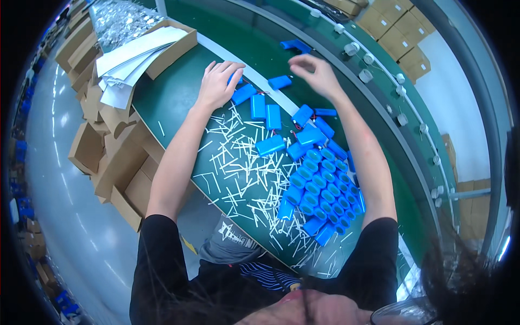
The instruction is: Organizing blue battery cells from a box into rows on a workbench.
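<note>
My left hand (219, 85) is at the upper middle of the table, its fingers and thumb closed around a blue battery pack (236, 77) that they partly hide. My right hand (318, 75) hovers over the green belt with thumb and fingers curved apart and nothing between them. Just beyond it lie some blue packs (295, 45), and a single blue pack (279, 82) rests on the pale rail to its left. Loose battery packs (265, 112), some with red wires, lie between my forearms. Nearer me, many packs stand on end in a tight cluster (322, 187).
White thin strips (244, 157) are scattered over the green table (179, 100). A cardboard box (176, 51) with white sheets (132, 59) stands at the far left. Empty cartons (130, 179) are piled beside the table's left edge. A curved metal rail (403, 146) borders the belt on the right.
</note>
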`<move>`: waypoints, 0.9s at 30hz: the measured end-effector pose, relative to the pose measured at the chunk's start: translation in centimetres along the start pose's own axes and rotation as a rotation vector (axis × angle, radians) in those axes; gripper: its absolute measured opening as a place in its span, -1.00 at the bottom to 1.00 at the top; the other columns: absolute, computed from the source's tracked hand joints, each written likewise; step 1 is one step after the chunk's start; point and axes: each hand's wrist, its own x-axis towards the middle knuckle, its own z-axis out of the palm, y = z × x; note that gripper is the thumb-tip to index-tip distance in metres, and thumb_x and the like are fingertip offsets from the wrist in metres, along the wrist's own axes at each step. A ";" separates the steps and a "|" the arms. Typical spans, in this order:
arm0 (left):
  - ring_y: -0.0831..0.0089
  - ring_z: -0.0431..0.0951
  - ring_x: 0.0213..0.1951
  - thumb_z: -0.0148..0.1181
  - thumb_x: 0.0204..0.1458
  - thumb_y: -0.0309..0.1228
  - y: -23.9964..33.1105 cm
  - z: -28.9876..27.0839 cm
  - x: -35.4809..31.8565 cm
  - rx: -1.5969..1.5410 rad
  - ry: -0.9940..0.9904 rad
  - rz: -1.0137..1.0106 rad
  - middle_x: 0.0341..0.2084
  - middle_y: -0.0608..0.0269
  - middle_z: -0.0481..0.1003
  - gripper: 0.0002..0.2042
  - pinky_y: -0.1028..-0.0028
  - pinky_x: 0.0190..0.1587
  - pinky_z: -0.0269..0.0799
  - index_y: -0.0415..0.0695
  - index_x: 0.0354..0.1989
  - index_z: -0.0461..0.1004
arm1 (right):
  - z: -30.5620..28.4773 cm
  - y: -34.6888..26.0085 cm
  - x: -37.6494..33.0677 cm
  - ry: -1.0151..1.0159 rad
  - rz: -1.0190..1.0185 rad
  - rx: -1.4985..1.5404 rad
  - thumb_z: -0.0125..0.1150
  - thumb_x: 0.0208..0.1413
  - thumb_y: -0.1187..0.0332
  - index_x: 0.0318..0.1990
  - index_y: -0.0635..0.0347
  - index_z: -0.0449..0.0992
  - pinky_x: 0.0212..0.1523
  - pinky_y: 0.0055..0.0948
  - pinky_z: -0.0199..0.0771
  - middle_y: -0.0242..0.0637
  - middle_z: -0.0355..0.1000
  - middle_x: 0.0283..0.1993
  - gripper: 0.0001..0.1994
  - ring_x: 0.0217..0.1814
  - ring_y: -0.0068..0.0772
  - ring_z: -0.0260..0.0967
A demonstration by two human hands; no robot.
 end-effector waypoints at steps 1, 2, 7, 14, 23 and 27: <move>0.19 0.59 0.06 0.02 0.46 -0.10 -0.5 0.0 0.3 -0.020 0.021 -0.045 0.04 0.25 0.62 -0.66 0.16 0.38 0.30 0.00 0.08 0.65 | -0.6 1.9 2.3 -0.004 -0.011 -0.009 0.39 0.34 0.11 0.23 0.09 0.67 0.28 -0.34 0.50 -0.16 0.61 0.24 -0.58 0.22 -0.28 0.54; 0.20 0.61 0.04 -0.01 0.47 -0.11 -1.1 -0.1 0.5 -0.037 0.042 -0.091 0.00 0.26 0.64 -0.66 0.15 0.36 0.31 0.00 0.08 0.65 | -0.9 3.7 4.6 0.068 0.049 -0.182 0.38 0.29 -0.05 0.32 0.05 0.60 0.33 -0.26 0.47 -0.15 0.54 0.33 -0.44 0.30 -0.18 0.50; 0.21 0.63 -0.06 -0.10 0.49 -0.19 -1.3 0.3 0.6 0.004 0.063 -0.198 -0.17 0.26 0.65 -0.66 0.17 0.24 0.36 -0.05 0.00 0.63 | 0.7 9.7 14.2 0.200 0.309 -0.553 0.29 0.11 -0.44 0.47 -0.06 0.45 0.48 -0.06 0.35 -0.15 0.30 0.57 -0.10 0.50 0.04 0.33; 0.22 0.63 -0.04 -0.05 0.47 -0.19 -1.3 0.9 -0.4 0.049 0.011 -0.308 -0.13 0.26 0.65 -0.67 0.24 0.17 0.37 -0.05 0.04 0.63 | 6.5 9.3 19.1 0.041 0.477 -0.730 0.13 0.14 -0.52 0.45 -0.10 0.48 0.52 0.05 0.31 -0.16 0.23 0.62 -0.11 0.51 0.08 0.32; 0.14 0.58 -0.01 -0.07 0.47 -0.11 -1.8 0.9 0.6 0.034 0.009 -0.341 -0.06 0.19 0.64 -0.61 0.19 0.22 0.34 -0.05 0.06 0.66 | 7.9 3.3 11.3 -0.060 0.480 -0.612 0.08 0.31 -0.34 0.32 -0.05 0.59 0.34 -0.02 0.49 -0.05 0.45 0.39 -0.32 0.34 0.17 0.48; 0.15 0.54 0.05 -0.10 0.48 -0.09 -1.3 0.8 0.6 0.004 0.007 -0.289 -0.01 0.20 0.62 -0.58 0.17 0.26 0.30 -0.04 0.09 0.66 | 8.8 1.1 6.0 0.047 0.478 -0.707 0.10 0.35 -0.24 0.31 -0.02 0.61 0.29 -0.01 0.52 -0.09 0.52 0.33 -0.39 0.33 0.15 0.44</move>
